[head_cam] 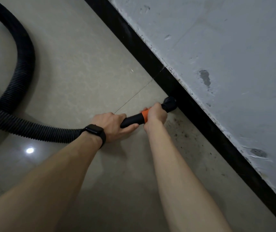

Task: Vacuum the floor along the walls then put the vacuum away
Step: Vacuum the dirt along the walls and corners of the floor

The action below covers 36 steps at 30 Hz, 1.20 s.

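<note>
The vacuum nozzle [170, 103] touches the black skirting board [150, 52] tip-first, its long axis running back from the board towards the hose [25, 52]; the right hand [156, 113] grips it nearer the board; the left hand [112, 123] wraps the tube behind. Dark specks [184, 133] along the board probably want the next sweep.

Person: left forearm [58, 173] was bare | left wrist wore a black rectangular smartwatch [94, 130] with a dark screen on a black band | left hand [112, 123] and right hand [155, 113] were bare | right forearm [175, 164] was bare
</note>
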### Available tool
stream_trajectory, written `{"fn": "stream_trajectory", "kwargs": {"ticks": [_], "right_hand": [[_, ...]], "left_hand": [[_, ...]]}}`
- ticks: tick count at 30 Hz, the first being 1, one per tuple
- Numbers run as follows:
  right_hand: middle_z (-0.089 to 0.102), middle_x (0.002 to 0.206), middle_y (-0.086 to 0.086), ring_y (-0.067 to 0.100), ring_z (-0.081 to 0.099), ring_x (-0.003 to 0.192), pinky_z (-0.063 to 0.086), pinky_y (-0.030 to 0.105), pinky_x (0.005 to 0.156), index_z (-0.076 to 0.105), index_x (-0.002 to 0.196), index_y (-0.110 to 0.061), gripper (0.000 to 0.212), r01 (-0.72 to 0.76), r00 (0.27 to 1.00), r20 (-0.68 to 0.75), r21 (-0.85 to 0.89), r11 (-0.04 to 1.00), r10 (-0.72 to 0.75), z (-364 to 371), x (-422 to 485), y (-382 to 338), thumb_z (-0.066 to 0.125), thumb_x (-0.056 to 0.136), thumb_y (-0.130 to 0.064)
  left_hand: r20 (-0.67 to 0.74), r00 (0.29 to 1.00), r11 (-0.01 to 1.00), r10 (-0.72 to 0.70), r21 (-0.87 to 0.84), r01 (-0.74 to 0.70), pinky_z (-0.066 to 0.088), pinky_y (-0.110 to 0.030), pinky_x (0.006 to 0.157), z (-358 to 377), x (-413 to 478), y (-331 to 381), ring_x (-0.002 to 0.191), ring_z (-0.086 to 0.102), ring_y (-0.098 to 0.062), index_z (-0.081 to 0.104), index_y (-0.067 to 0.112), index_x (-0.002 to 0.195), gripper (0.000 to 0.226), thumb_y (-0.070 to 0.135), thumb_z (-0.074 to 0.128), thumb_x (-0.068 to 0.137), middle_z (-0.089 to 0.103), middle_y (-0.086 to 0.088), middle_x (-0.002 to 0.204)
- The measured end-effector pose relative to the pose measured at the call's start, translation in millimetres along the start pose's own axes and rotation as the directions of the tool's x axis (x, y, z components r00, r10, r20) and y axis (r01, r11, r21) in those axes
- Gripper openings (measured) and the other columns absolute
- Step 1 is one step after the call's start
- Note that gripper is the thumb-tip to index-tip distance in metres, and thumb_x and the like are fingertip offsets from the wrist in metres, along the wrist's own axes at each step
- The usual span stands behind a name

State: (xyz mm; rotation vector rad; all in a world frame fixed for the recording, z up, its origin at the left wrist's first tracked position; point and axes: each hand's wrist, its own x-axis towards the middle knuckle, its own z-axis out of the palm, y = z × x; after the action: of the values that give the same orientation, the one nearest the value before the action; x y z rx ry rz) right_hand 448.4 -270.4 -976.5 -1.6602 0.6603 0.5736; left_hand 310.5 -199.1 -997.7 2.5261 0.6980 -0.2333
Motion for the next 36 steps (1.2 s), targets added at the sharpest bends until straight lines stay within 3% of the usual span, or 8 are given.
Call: {"fn": "stream_trajectory", "kwargs": {"ticks": [5, 9, 15, 19, 30, 33, 36], "right_hand": [[0.063, 0.051, -0.001, 0.009, 0.06, 0.038, 0.056, 0.028, 0.053, 0.057, 0.123, 0.001, 0.035, -0.015, 1.0, 0.026, 0.014, 1.0, 0.015, 3.3, -15.2, 18.1, 0.053, 0.1, -0.024], [0.058, 0.071, 0.003, 0.012, 0.059, 0.043, 0.056, 0.031, 0.056, 0.054, 0.124, -0.001, 0.034, -0.085, 0.995, 0.068, 0.19, 0.978, 0.074, -9.5, -42.6, 59.3, 0.058, 0.1, -0.025], [0.055, 0.07, 0.003, 0.014, 0.054, 0.043, 0.053, 0.032, 0.051, 0.048, 0.108, -0.014, 0.02, -0.153, 0.987, 0.013, 0.419, 0.895, 0.163, -35.0, -78.6, 115.4, 0.061, 0.101, -0.026], [0.055, 0.066, 0.002, 0.014, 0.052, 0.041, 0.052, 0.031, 0.049, 0.051, 0.111, -0.012, 0.019, -0.131, 0.98, -0.071, 0.47, 0.873, 0.186, -59.3, -84.5, 122.2, 0.061, 0.098, -0.023], [0.051, 0.065, 0.003, 0.015, 0.048, 0.039, 0.048, 0.028, 0.043, 0.052, 0.101, -0.009, 0.016, -0.062, 0.938, -0.256, 0.54, 0.839, 0.234, -144.6, -63.5, 115.3, 0.062, 0.1, -0.022], [0.05, 0.061, 0.002, 0.014, 0.047, 0.038, 0.047, 0.027, 0.042, 0.052, 0.096, -0.009, 0.018, -0.047, 0.925, -0.288, 0.562, 0.826, 0.248, -165.5, -55.5, 111.3, 0.062, 0.1, -0.023], [0.05, 0.062, 0.002, 0.014, 0.047, 0.038, 0.046, 0.027, 0.042, 0.052, 0.092, -0.009, 0.02, -0.04, 0.92, -0.304, 0.553, 0.832, 0.246, -182.3, -45.1, 103.9, 0.063, 0.1, -0.023]], "left_hand": [[-0.01, 0.999, 0.999, 0.039, 0.021, -0.039, 0.031, -0.026, 0.047, 1.3, -21.3, -14.6, 0.051, 0.052, -0.012, 0.041, 0.029, 0.074, 0.064, 0.087, 0.014, 0.074, 0.054, 0.005, 0.061], [0.059, 0.985, 0.97, 0.16, 0.177, -0.168, 0.029, -0.026, 0.046, -0.2, -50.5, -41.5, 0.05, 0.049, -0.008, 0.036, 0.032, 0.077, 0.064, 0.088, 0.006, 0.07, 0.052, 0.009, 0.059], [0.208, 0.941, 0.89, 0.268, 0.322, -0.324, 0.037, -0.025, 0.049, 1.1, -88.6, -62.7, 0.052, 0.048, -0.006, 0.036, 0.035, 0.084, 0.064, 0.089, 0.003, 0.07, 0.048, 0.011, 0.062], [0.26, 0.917, 0.853, 0.301, 0.356, -0.381, 0.031, -0.027, 0.048, 10.5, -96.4, -44.8, 0.051, 0.044, -0.009, 0.035, 0.035, 0.085, 0.062, 0.087, 0.005, 0.072, 0.043, 0.011, 0.061], [0.364, 0.81, 0.766, 0.461, 0.297, -0.57, 0.032, -0.031, 0.055, 45.8, -93.5, 32.9, 0.058, 0.046, -0.02, 0.035, 0.031, 0.087, 0.062, 0.084, 0.006, 0.073, 0.051, 0.008, 0.068], [0.389, 0.788, 0.746, 0.477, 0.296, -0.597, 0.032, -0.032, 0.056, 53.6, -90.2, 53.8, 0.06, 0.049, -0.022, 0.037, 0.03, 0.089, 0.06, 0.083, 0.012, 0.078, 0.06, 0.005, 0.074], [0.423, 0.779, 0.747, 0.462, 0.288, -0.6, 0.031, -0.032, 0.055, 59.4, -87.9, 76.5, 0.057, 0.044, -0.021, 0.035, 0.029, 0.088, 0.052, 0.079, 0.021, 0.085, 0.055, 0.005, 0.07]]}}
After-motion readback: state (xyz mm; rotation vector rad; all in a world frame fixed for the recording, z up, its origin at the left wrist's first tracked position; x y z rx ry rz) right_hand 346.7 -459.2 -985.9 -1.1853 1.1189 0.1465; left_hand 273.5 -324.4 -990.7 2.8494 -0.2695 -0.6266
